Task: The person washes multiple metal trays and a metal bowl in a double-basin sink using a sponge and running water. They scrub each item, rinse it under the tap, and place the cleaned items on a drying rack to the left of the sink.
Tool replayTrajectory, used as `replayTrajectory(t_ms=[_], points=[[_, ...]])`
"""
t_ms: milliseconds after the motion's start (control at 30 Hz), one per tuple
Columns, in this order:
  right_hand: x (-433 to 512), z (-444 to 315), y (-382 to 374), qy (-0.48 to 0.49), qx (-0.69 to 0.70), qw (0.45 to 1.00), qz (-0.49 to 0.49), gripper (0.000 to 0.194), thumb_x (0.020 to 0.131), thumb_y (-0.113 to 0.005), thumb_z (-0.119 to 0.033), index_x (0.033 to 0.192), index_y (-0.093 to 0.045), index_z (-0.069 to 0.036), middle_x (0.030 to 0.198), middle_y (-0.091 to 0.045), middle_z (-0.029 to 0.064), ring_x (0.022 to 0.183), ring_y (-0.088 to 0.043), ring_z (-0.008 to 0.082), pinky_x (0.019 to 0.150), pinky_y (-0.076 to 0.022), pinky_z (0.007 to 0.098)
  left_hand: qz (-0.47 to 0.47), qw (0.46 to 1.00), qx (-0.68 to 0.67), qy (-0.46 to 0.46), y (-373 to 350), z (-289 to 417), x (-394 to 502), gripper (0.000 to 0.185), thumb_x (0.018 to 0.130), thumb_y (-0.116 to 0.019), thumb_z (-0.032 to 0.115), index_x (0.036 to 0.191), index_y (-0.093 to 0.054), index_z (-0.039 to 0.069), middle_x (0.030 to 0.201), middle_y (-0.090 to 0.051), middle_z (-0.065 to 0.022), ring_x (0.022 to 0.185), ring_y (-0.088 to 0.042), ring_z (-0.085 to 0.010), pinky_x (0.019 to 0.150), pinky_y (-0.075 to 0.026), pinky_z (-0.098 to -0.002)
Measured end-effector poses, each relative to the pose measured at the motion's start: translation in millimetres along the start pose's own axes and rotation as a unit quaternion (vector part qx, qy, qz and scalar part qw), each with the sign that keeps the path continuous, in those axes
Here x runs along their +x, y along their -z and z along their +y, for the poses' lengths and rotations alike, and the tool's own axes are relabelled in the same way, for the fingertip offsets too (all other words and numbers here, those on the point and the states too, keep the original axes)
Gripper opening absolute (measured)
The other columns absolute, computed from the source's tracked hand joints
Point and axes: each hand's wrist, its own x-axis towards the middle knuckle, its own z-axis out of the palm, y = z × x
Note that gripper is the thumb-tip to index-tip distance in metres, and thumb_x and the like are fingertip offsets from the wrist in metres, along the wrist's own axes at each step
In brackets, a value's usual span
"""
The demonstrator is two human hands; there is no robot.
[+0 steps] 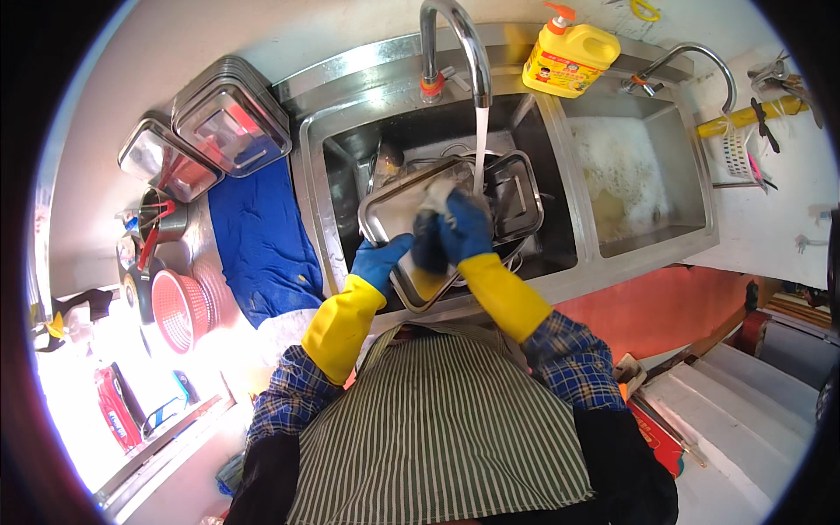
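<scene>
Over the left sink basin (341, 216) I see a rectangular stainless-steel tray (394, 211), tilted, with its inside facing me. My left hand (382, 261), in a blue and yellow rubber glove, grips its near left rim. Gloved the same way, my right hand (467, 226) is blurred over the tray's inner face. It holds a whitish cloth or pad (438, 194), too blurred to name exactly. Water (481, 141) runs from the curved faucet (482, 72) down beside my right hand. Another steel tray (518, 197) and partly hidden metalware lie underneath in the basin.
Soapy water (623, 177) stands in the right basin, with a second faucet (715, 59) above. A yellow pump jug (569, 59) sits on the back ledge. To the left are stacked steel trays (230, 125), a blue cloth (262, 243), a steel pot (164, 220) and pink colanders (177, 312).
</scene>
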Motion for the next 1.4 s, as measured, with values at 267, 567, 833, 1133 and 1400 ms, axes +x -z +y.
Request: replayTrajectory(t_ms=[267, 567, 833, 1133, 1400], points=[[69, -41, 6, 0.110, -0.169, 0.965, -0.166, 0.025, 0.078, -0.071, -0.018, 0.101, -0.070, -0.008, 0.089, -0.069, 0.0142, 0.088, -0.067, 0.0339, 0.082, -0.0527, 0.0391, -0.077, 0.983, 0.166, -0.009, -24, 13, -11, 0.034, 0.085, -0.072, 0.007, 0.118, -0.065, 0.002, 0.109, -0.069, -0.0039, 0.098, -0.065, -0.0149, 0.086, -0.052, -0.0293], [19, -36, -9, 0.220, -0.074, 0.972, -0.045, 0.022, 0.086, -0.062, -0.015, 0.104, -0.070, -0.005, 0.098, -0.068, 0.0186, 0.091, -0.065, 0.0346, 0.083, -0.0526, 0.0402, -0.048, 0.985, 0.163, 0.043, -25, 3, 9, 0.038, 0.083, -0.071, 0.001, 0.121, -0.064, 0.002, 0.113, -0.069, -0.0050, 0.101, -0.065, -0.0175, 0.090, -0.052, -0.0320], [78, 4, 64, 0.098, -0.300, 0.945, -0.087, 0.019, 0.081, -0.070, -0.028, 0.084, -0.073, -0.009, 0.075, -0.069, 0.0158, 0.069, -0.067, 0.0326, 0.063, -0.0514, 0.0440, -0.087, 0.988, 0.129, 0.004, -33, 29, -32, 0.037, 0.082, -0.073, 0.004, 0.118, -0.065, 0.004, 0.100, -0.069, -0.0051, 0.082, -0.067, -0.0171, 0.075, -0.056, -0.0301], [47, 74, 114, 0.161, -0.391, 0.906, 0.009, 0.026, 0.092, -0.060, -0.026, 0.101, -0.066, -0.002, 0.090, -0.068, 0.0223, 0.080, -0.069, 0.0342, 0.069, -0.0548, 0.0394, 0.034, 0.998, 0.025, -0.048, -11, 37, -27, 0.030, 0.081, -0.073, 0.000, 0.111, -0.067, 0.000, 0.100, -0.070, -0.0074, 0.086, -0.067, -0.0182, 0.078, -0.054, -0.0308], [-62, -55, -20, 0.212, -0.193, 0.957, -0.053, 0.031, 0.088, -0.064, -0.016, 0.116, -0.058, -0.005, 0.113, -0.063, 0.0181, 0.097, -0.065, 0.0359, 0.084, -0.0529, 0.0404, 0.063, 0.997, -0.009, -0.041, -17, 13, 51, 0.050, 0.090, -0.064, 0.029, 0.133, -0.053, 0.005, 0.113, -0.064, -0.0122, 0.100, -0.064, -0.0261, 0.094, -0.050, -0.0361]])
